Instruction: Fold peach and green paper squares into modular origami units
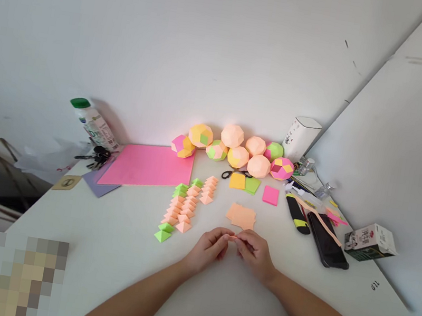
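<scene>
Between my left hand (pixel 212 246) and my right hand (pixel 254 251) is a small folded piece of orange paper (pixel 232 238), pinched by the fingertips of both. The hands meet just in front of a loose stack of orange paper squares (pixel 243 216). Rows of small folded orange pieces (pixel 189 203) stand to the left, with green ones (pixel 163 232) at some row ends. Behind the stack lie yellow squares (pixel 238 181), green squares (pixel 252 185) and pink squares (pixel 271 195), with black scissors (pixel 226 174) beside them.
Several paper balls (pixel 232 136) line the wall. A pink board (pixel 149 166), keys (pixel 99 155) and a bottle (pixel 98 127) are at the left. To the right lie a cutter (pixel 297 214), a phone (pixel 326 240) and a milk carton (pixel 371 241).
</scene>
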{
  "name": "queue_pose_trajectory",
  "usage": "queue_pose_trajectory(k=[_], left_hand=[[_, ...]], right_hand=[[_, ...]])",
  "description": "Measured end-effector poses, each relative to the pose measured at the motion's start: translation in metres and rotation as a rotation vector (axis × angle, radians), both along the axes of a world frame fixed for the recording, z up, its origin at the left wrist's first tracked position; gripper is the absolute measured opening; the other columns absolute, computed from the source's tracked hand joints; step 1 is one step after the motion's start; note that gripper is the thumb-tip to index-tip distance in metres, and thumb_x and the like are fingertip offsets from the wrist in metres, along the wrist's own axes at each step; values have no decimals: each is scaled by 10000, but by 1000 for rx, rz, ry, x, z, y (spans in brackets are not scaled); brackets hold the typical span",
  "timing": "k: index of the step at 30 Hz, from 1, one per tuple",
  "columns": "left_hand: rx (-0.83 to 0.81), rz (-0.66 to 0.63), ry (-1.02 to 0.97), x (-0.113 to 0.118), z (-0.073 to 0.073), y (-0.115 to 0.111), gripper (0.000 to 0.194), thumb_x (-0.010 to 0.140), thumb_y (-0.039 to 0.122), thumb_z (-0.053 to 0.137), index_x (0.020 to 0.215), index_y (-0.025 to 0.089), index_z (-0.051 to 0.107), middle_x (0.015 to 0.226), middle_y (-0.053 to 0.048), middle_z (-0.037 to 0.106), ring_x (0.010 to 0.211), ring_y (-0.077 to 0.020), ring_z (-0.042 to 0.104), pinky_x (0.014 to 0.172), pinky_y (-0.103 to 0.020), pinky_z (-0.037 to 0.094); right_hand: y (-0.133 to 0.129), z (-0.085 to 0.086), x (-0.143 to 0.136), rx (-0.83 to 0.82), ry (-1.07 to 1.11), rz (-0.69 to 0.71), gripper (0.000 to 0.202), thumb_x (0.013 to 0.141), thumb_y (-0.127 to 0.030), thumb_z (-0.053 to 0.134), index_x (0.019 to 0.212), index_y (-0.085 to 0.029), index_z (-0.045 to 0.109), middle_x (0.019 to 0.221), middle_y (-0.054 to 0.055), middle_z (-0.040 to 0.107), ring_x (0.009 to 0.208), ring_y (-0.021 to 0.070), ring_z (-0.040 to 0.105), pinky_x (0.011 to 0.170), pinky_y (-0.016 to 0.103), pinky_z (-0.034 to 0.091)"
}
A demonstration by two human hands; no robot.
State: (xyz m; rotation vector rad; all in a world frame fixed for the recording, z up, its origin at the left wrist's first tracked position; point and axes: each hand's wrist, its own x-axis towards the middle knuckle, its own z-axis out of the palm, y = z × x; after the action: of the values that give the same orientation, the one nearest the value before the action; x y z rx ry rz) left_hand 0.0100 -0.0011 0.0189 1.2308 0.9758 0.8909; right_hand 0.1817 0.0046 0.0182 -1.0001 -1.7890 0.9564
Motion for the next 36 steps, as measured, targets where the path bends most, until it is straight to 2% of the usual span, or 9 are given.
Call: queue_pose_trajectory(k=[2, 6, 10, 16, 22, 27, 32, 36], left_hand=[[24, 35, 20, 1, -1, 1, 362, 825, 487, 490, 887, 141, 574, 514, 52, 464, 462, -89, 427, 483, -222, 345], [17, 78, 47, 2, -3, 2, 345, 815, 477, 504, 760, 143, 569, 510, 41, 480, 448, -86, 432, 457, -216, 346], [31, 112, 17, 3, -1, 2, 336, 820, 458, 499, 829, 140, 609, 548, 27, 516, 453, -89, 456, 465, -222, 376], [38, 213, 30, 6, 5, -1, 329, 807, 426, 503, 847, 138, 659, 631, -10, 562, 459, -94, 477, 428, -218, 396], [173, 256, 128, 6, 1, -1, 283, 837, 358, 471, 810, 145, 656, 706, -37, 584, 497, -95, 497, 455, -218, 407], [189, 239, 85, 5, -3, 3, 250, 835, 319, 458, 817, 152, 644, 700, -27, 561, 496, -97, 509, 439, -212, 409], [243, 279, 75, 5, -8, 6, 229, 829, 299, 464, 835, 163, 648, 750, -37, 576, 543, -105, 540, 466, -212, 434], [240, 305, 93, 5, -10, 7, 262, 857, 330, 431, 836, 165, 634, 687, -25, 583, 537, -116, 532, 490, -228, 442]], right_hand=[[0, -2, 0, -77, 10, 6, 185, 880, -274, 500, 839, -176, 652, 574, 0, 531, 525, 123, 519, 546, 261, 465], [1, -9, 1, -240, 111, -28, 229, 872, -309, 508, 1025, -173, 608, 673, 7, 583, 492, 108, 535, 490, 247, 464], [3, -12, 2, -289, 106, -7, 185, 857, -323, 537, 879, -158, 619, 644, -1, 570, 489, 100, 525, 489, 236, 451], [8, -11, 3, -398, 131, 17, 222, 859, -362, 535, 792, -155, 577, 607, -16, 550, 457, 91, 516, 451, 218, 414], [14, -8, 4, -453, 116, 49, 243, 836, -378, 561, 738, -156, 564, 530, -32, 515, 458, 96, 494, 453, 214, 399], [17, -5, 4, -420, 82, 45, 243, 812, -380, 592, 729, -152, 589, 512, -38, 499, 443, 91, 460, 445, 215, 387], [21, -6, 2, -423, 64, 61, 269, 793, -412, 601, 713, -156, 583, 505, -40, 494, 425, 92, 452, 426, 216, 374], [22, -5, 1, -432, 39, 52, 303, 784, -444, 601, 694, -156, 568, 501, -29, 510, 422, 101, 459, 424, 225, 374]])
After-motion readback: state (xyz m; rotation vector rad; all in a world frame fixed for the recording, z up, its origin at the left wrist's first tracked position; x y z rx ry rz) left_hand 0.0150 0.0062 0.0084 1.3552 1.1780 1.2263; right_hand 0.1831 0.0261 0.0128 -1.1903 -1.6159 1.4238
